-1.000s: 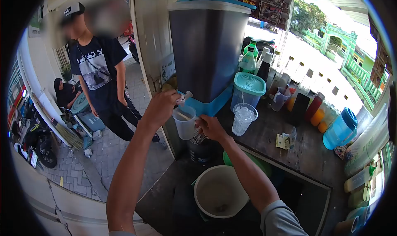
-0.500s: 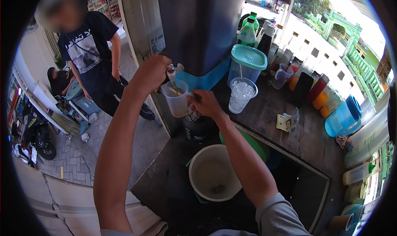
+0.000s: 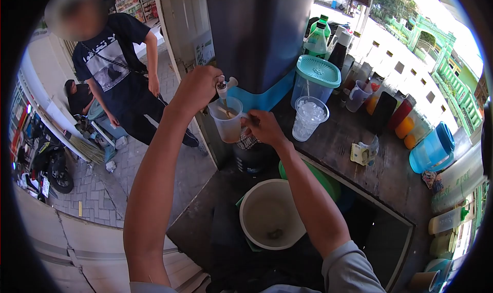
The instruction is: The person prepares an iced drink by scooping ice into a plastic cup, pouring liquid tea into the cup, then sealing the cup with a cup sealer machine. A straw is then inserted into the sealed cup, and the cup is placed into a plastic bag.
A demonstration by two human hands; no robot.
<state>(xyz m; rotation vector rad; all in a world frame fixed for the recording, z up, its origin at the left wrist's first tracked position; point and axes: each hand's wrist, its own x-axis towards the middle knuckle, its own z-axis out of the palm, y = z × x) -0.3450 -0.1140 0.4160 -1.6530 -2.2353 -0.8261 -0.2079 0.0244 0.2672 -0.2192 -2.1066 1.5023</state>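
My left hand is closed around a small white tap at the foot of a tall dark container. A brownish stream runs from the spout into a clear plastic jug held just beneath it. My right hand grips this jug by its side, and some brownish liquid stands in its lower part. To the right, a clear plastic cup full of ice stands on the dark wooden counter, beside a clear canister with a turquoise lid.
An off-white bucket sits below my right forearm. Banknotes, a blue pitcher, several bottles and a purple mug line the counter. At left, a person in a black T-shirt stands near the doorway; another sits behind.
The whole view has shifted slightly, so things appear a little further right. Both hands keep their hold on the tap and the jug while liquid keeps running.
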